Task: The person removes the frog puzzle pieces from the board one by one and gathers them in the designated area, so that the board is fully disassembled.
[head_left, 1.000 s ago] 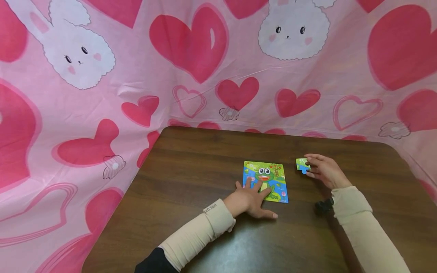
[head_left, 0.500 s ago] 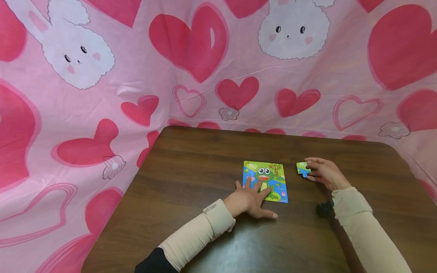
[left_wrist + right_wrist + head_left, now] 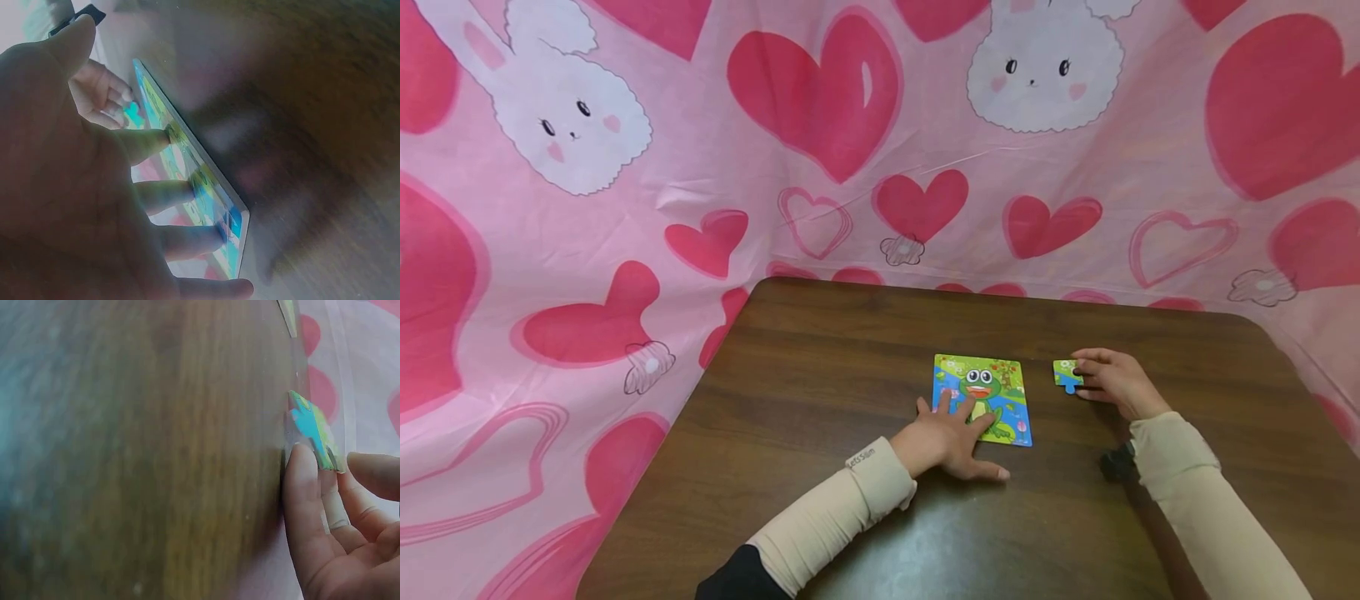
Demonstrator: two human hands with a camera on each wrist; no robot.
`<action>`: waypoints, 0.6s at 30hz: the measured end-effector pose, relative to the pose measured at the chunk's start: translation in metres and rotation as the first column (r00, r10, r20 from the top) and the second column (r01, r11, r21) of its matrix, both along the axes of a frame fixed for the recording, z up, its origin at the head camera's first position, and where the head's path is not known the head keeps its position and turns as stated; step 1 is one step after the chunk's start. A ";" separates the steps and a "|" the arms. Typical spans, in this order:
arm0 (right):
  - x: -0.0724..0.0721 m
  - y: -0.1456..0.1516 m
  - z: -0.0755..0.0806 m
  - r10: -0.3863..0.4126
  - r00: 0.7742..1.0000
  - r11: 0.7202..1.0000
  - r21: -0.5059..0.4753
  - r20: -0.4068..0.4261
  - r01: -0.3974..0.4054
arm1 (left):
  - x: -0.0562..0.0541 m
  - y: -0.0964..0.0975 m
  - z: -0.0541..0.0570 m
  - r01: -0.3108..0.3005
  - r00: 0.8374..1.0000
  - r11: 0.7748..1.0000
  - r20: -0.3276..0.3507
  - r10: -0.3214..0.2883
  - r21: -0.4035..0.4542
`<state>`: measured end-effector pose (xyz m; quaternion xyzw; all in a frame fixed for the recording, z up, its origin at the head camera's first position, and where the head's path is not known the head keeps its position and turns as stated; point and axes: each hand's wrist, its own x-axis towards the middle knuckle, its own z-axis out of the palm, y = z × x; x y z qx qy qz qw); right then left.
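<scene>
A square jigsaw puzzle with a green frog picture (image 3: 1017, 410) lies flat on the table. My left hand (image 3: 951, 442) rests over its lower left part with fingers spread. In the left wrist view the fingertips touch the puzzle's face (image 3: 236, 220), and the thumb stays off it. To the right of the puzzle, my right hand (image 3: 1122, 385) holds a small green and blue puzzle piece (image 3: 1064, 373) by its right side, with its blue tab towards me. The right wrist view shows the piece (image 3: 315, 434) at the fingertips; part of its edge is hidden by them.
The brown wooden table (image 3: 820, 367) has rounded far corners. Pink cloth with hearts and rabbits (image 3: 842, 217) hangs behind it and along its left side. A small black device (image 3: 1117, 463) sits at the right wrist.
My right hand and the puzzle piece have shifted slightly towards me and a little to the right. The left hand and the frog puzzle have stayed put.
</scene>
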<state>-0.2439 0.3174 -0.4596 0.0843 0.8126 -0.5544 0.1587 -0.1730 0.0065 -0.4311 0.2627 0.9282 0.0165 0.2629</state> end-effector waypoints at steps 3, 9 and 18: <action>0.001 -0.002 0.001 0.016 1.000 0.997 0.078 -0.025 -0.014 | -0.001 -0.001 -0.001 0.002 1.000 1.000 -0.002 -0.002 0.002; 0.003 -0.004 0.004 0.030 0.998 0.975 0.221 -0.055 -0.017 | -0.002 0.000 -0.001 0.000 1.000 1.000 -0.001 0.000 -0.005; 0.003 -0.002 0.007 0.033 0.996 0.972 0.234 -0.089 -0.011 | -0.001 0.001 0.003 -0.004 1.000 1.000 -0.003 0.004 -0.026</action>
